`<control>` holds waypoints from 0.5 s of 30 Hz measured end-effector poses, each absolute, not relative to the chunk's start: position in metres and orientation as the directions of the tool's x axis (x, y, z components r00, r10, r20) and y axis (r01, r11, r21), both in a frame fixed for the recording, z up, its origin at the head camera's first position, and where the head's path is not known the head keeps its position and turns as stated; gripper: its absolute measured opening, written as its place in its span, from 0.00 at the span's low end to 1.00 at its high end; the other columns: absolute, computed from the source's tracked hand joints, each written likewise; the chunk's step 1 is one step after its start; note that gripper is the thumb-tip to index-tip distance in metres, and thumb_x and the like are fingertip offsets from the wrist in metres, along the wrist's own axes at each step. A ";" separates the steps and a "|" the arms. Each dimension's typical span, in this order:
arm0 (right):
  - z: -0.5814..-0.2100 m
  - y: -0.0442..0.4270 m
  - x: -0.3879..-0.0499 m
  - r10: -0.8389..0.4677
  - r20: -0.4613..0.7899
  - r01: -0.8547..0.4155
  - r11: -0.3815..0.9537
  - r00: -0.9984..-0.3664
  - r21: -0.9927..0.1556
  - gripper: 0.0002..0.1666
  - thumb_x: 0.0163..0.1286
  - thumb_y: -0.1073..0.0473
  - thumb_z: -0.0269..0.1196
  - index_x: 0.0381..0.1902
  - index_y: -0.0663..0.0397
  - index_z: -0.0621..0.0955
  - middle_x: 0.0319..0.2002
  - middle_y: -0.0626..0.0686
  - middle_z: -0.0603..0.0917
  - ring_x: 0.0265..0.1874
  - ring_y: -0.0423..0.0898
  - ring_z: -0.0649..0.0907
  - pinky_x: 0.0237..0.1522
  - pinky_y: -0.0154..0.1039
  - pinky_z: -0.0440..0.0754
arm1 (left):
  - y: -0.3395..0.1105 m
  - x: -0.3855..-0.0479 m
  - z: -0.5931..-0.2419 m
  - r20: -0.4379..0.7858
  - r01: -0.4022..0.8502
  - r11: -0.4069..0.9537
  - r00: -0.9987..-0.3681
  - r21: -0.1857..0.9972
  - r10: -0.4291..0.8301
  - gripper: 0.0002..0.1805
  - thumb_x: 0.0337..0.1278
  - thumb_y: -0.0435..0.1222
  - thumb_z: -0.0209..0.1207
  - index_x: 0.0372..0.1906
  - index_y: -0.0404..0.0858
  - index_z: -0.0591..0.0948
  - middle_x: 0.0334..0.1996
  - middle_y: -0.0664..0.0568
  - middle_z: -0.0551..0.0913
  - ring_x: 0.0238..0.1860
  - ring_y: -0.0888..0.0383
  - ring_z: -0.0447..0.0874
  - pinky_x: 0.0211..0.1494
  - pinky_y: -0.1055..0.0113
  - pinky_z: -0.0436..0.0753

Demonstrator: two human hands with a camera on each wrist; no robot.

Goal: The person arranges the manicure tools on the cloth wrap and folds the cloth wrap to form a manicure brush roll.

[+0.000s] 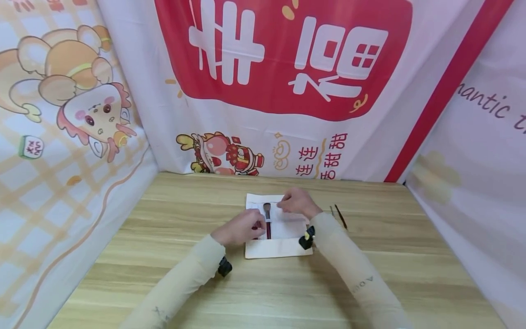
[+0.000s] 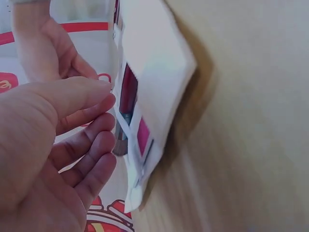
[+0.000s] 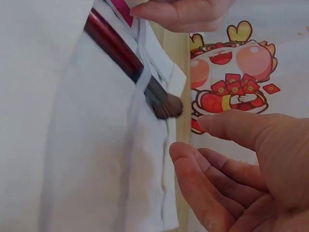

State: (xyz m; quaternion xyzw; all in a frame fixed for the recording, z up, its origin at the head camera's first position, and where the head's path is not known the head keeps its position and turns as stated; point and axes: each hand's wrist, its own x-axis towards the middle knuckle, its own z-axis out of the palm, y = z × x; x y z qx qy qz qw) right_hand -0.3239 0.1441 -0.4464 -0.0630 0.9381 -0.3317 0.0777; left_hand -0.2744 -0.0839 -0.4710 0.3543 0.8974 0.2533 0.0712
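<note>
A white fabric brush roll (image 1: 278,248) lies unfolded on the table. In it a makeup brush (image 1: 267,212) with a dark red handle sits under an elastic band (image 3: 143,77), its soft brown bristles (image 3: 169,107) pointing to the far side. Just left of this brush is my left hand (image 1: 243,227), fingers loosely bent and nothing visible between them. A magenta strip (image 2: 143,135) shows in the roll beside the brush. My right hand (image 1: 299,202) hovers over the roll's far right part, with thumb and forefinger apart and no object between them.
Two thin slender tools, one a dark stick (image 1: 341,216) and one a shorter grey piece (image 1: 332,211), lie on the wooden table (image 1: 172,219) right of the roll. Printed cloth walls (image 1: 279,137) stand at the back and both sides.
</note>
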 end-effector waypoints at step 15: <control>-0.430 0.274 -0.306 -0.176 -0.020 -0.136 0.825 -0.984 -0.548 0.12 0.68 0.56 0.71 0.39 0.60 0.89 0.33 0.54 0.90 0.29 0.44 0.84 0.33 0.37 0.81 | -0.050 -0.311 -0.471 0.081 0.632 0.643 -0.737 0.433 0.671 0.02 0.67 0.31 0.66 0.38 0.38 0.88 0.38 0.51 0.86 0.41 0.56 0.80 0.54 0.58 0.83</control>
